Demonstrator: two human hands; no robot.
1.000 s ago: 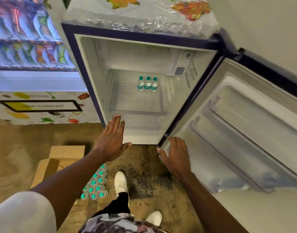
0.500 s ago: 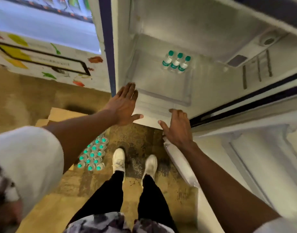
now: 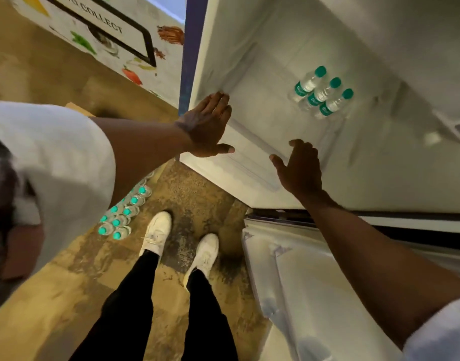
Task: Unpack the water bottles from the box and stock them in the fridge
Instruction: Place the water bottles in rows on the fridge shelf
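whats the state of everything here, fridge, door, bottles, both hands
fridge: open
fridge door: swung wide open
bottles in fridge: three, capped, upright on the shelf towards the back
bottles on floor: capped, upright in a cluster, not yet stocked
left hand: open, fingers straight, holds nothing
right hand: open, holds nothing

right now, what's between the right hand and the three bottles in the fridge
Nothing but a bare stretch of fridge shelf: the head view shows no object between the right hand and the three bottles standing farther back.
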